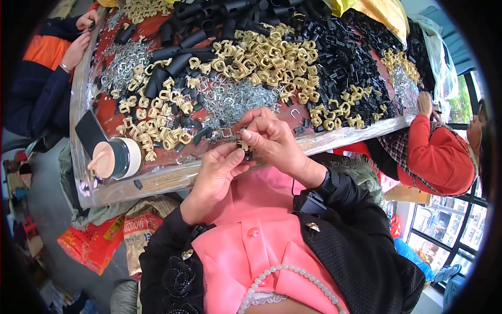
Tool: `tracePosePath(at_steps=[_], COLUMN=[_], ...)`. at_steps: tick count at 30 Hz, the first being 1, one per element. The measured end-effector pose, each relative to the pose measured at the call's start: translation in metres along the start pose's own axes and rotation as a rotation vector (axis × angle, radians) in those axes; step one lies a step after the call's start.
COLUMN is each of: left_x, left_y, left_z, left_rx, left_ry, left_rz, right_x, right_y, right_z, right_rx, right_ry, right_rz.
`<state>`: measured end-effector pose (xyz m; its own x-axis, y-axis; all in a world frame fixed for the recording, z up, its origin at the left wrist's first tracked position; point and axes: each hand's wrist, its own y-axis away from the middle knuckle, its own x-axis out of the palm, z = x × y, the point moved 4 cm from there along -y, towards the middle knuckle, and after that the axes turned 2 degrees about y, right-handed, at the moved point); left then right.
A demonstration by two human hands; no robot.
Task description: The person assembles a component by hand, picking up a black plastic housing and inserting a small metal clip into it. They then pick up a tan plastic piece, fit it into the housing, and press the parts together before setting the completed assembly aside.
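Note:
At the table's near edge my two hands meet over a small tan plastic part [243, 145] with a dark piece at its lower end. My left hand [219, 170] pinches it from below and the left between thumb and fingers. From above and the right, my right hand [274, 140] closes thumb and forefinger on its top; the fingers hide much of it. Just beyond lies a heap of silvery metal U-shaped clips [240, 99]. A larger heap of tan plastic parts [261, 55] rises behind that, and more tan parts [159, 120] lie to the left.
Black plastic parts [345, 63] pile up at the right, black tubes [193, 39] at the back. A lidded jar [121, 157] and a phone [94, 131] sit at the left corner by the wooden table edge [151, 183]. Co-workers' hands [76, 49] and a red sleeve [436, 157] flank the table.

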<state>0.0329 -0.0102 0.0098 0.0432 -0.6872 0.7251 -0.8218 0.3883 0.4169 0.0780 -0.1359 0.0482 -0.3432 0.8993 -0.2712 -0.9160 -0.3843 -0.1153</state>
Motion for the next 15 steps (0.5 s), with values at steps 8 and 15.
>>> tracePosePath(at_steps=[8, 15], left_x=[0.001, -0.002], left_y=[-0.002, 0.0], left_z=[0.0, 0.001], left_rx=[0.011, -0.017], left_ry=[0.063, 0.068], left_rz=[0.023, 0.049], right_x=[0.0, -0.002], right_y=[-0.002, -0.006], right_z=[-0.01, 0.0], right_rx=[0.19, 0.193], right_ry=[-0.315, -0.265], right_rz=[-0.029, 0.025])
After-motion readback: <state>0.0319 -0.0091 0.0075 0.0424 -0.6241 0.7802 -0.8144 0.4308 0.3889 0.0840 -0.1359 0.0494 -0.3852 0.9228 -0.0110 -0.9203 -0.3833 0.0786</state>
